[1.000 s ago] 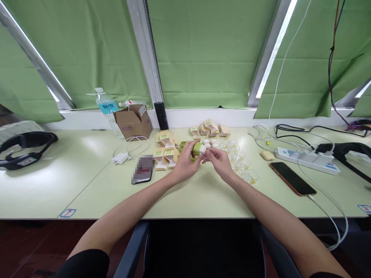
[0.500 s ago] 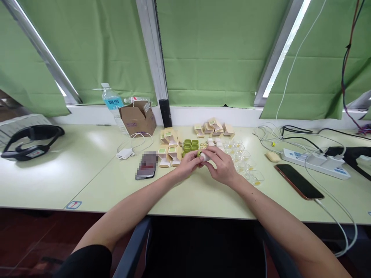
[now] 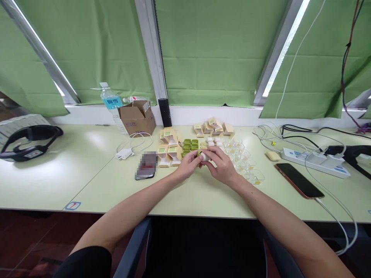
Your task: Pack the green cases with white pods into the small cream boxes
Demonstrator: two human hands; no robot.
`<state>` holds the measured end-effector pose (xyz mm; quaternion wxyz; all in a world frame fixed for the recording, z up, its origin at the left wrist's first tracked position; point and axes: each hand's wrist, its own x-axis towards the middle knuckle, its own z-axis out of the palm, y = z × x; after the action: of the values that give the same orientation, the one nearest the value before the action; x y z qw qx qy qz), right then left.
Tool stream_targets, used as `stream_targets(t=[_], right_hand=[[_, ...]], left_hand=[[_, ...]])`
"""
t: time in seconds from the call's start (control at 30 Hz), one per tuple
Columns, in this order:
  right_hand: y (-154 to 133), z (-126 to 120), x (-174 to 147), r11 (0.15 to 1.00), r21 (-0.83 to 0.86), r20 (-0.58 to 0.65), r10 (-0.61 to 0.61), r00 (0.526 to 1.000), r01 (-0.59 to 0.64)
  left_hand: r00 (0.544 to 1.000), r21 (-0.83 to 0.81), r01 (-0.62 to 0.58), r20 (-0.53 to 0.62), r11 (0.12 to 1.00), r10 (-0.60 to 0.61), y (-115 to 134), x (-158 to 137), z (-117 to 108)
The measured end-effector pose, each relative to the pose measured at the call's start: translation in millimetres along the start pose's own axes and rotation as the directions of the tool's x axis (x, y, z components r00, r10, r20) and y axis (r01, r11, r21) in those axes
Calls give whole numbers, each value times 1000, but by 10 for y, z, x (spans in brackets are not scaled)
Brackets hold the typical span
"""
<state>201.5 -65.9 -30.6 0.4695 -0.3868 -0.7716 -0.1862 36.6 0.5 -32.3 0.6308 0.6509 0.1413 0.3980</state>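
My left hand [image 3: 188, 164] is closed on a small green cup [image 3: 199, 153], mostly covered by the fingers. My right hand [image 3: 222, 165] pinches a rounded white piece [image 3: 205, 156] against the cup, where the two meet between my fingertips. Just beyond my hands are several square green cups [image 3: 190, 144] in rows. Beside them lie small yellowish pieces [image 3: 203, 145] and several white pieces [image 3: 214, 141]. Clear plastic boxes [image 3: 243, 156] stand to the right of my right hand. Folded cream cartons [image 3: 169, 150] stand left of the cups.
More cartons [image 3: 216, 125] sit at the back. A blurred dark phone [image 3: 146, 165], a brown cardboard box [image 3: 137, 119], a water bottle [image 3: 113, 104] and a black headset [image 3: 30, 143] are left. A power strip [image 3: 314, 164] and charging phone [image 3: 298, 180] lie right.
My hands stay in nearly the same spot, with the white piece and green cup turned very slightly between the fingers. The view has shifted a little.
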Motion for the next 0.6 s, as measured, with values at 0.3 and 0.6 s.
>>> stream_targets(t=[0.3,0.6], right_hand=[[-15,-3,10,1000,4,-14,-27,1000,28],[-13,30,-26,1000,-3,-12,-8,1000,8]], left_hand=[[1000,27,8,30,1000,-8,-11,-21,-46],[999,61,-16,47,998,13,-20,-1,-42]])
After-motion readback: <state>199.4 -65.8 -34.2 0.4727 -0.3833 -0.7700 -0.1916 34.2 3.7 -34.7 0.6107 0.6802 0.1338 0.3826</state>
